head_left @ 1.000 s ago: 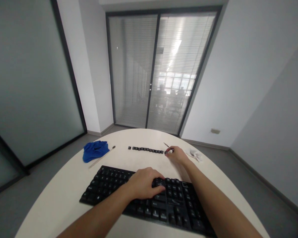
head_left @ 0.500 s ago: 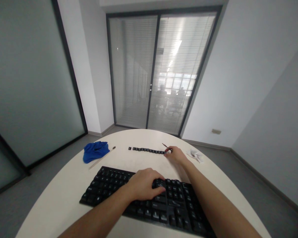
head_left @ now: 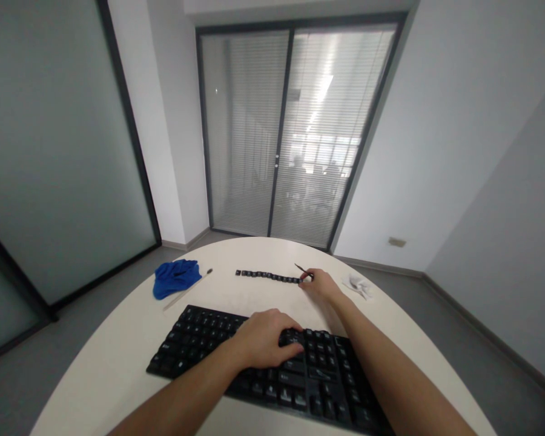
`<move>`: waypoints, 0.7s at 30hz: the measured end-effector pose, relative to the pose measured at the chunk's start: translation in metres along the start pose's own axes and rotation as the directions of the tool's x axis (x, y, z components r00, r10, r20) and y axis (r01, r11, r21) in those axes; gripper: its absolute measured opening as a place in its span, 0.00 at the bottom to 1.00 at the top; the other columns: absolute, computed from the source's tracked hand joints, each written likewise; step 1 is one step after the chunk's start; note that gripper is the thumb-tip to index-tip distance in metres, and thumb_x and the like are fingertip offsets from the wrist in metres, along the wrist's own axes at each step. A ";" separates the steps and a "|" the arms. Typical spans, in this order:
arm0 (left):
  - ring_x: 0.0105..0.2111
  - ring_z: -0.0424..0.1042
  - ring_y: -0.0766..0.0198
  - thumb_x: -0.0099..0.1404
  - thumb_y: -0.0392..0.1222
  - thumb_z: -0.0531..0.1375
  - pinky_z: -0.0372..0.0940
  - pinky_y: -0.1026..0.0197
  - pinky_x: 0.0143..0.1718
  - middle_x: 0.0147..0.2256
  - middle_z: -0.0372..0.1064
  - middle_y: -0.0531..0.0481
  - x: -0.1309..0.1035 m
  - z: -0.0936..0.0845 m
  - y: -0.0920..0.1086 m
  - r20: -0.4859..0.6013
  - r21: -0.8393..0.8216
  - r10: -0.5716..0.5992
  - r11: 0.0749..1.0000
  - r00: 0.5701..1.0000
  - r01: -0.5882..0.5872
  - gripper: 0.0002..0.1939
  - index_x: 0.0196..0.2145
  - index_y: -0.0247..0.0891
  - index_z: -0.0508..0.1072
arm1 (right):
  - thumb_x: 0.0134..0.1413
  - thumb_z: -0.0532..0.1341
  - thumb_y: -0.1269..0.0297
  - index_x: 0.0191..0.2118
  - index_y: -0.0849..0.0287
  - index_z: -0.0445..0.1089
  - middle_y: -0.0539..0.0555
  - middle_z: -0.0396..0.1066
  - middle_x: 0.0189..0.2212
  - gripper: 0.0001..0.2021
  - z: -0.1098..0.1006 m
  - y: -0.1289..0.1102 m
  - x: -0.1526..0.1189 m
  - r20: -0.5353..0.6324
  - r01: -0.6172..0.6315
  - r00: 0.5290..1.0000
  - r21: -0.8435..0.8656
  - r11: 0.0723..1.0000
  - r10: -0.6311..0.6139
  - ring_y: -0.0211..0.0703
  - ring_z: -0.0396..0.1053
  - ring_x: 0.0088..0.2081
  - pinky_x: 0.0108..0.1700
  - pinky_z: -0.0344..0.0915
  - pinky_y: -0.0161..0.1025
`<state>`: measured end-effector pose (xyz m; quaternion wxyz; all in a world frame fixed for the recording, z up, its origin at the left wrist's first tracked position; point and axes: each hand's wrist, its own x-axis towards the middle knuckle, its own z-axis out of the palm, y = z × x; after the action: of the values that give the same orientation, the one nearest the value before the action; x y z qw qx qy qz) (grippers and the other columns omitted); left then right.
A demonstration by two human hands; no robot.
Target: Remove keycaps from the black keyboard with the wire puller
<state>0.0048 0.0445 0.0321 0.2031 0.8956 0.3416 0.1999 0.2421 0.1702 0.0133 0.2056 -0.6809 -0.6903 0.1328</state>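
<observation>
My left hand [head_left: 266, 339] lies on the black keyboard [head_left: 200, 334], thumb and fingers spread over its keys, holding nothing. Beyond the keyboard, several small black keycaps [head_left: 267, 275] form a line across the table. At the right end of that line is my right hand [head_left: 318, 283], its fingers closed round a thin, dark, pointed tool [head_left: 301, 267] whose tip points up and to the left. Those fingertips touch or nearly touch the last keycap. The tool's lower part is hidden by the hand, so its exact kind does not show.
A crumpled blue cloth [head_left: 176, 278] lies on the left of the round, pale table [head_left: 100, 369]. Beside it is a thin stick-like brush [head_left: 188, 289] with a dark tip. Crumpled white tissue [head_left: 358, 286] sits right of my right hand.
The row of keycaps has slid slightly left, narrowing the gap to the leftmost keycap. My right hand has shifted a little left with it. My left hand stays on the keyboard.
</observation>
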 end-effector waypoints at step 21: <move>0.45 0.72 0.54 0.62 0.52 0.59 0.65 0.55 0.48 0.44 0.75 0.49 0.000 0.000 0.001 0.005 -0.003 0.001 1.000 1.000 -0.001 0.18 0.47 0.46 0.75 | 0.42 0.68 0.60 0.40 0.58 0.75 0.53 0.73 0.27 0.16 0.000 -0.010 -0.002 -0.037 0.009 0.999 0.046 0.999 -0.008 0.44 0.69 0.31 0.33 0.58 0.35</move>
<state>0.0053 0.0439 0.0326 0.2050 0.8959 0.3405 0.1984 0.2331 0.1674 0.0174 0.2343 -0.6753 -0.6861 0.1354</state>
